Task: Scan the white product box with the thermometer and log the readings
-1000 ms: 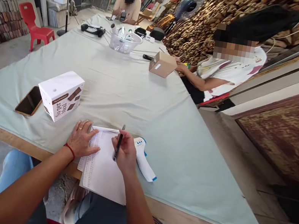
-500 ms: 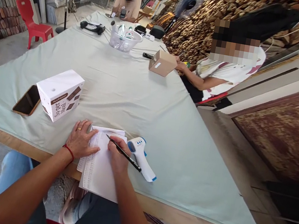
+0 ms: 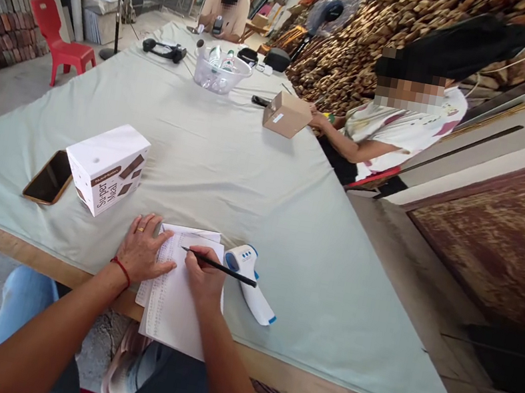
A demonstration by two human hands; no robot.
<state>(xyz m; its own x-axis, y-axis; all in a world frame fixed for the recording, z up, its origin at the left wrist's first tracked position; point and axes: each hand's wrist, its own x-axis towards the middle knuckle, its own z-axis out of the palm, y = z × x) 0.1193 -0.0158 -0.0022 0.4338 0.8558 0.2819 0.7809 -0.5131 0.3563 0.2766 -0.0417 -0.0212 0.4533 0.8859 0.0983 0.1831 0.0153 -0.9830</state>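
Note:
My right hand [image 3: 201, 278] is closed around a black pen [image 3: 229, 271], its tip at the upper part of a white paper pad [image 3: 173, 316]. Rows of small handwriting run down the sheet's left side. My left hand [image 3: 145, 249] lies flat with fingers spread, its thumb and fingertips on the pad's left edge and the rest on the cloth. Just right of the pad is a white and blue infrared thermometer [image 3: 253, 290], partly behind the pen. To the left of my left hand stands a white box [image 3: 108, 166] with brown print, beside a smartphone [image 3: 50, 176].
A pale green cloth covers the table [image 3: 327, 289]. Farther off are a clear plastic basket [image 3: 220, 77] with bottles, a cardboard box [image 3: 287, 115] and a black headset-like device [image 3: 163, 50]. One person sits at the far end, another on the right. A red chair [image 3: 59, 39] stands left.
My right hand has shifted slightly down and left on the page, and the pen now lies flatter. My left hand stays on the pad's edge. The view has tilted slightly.

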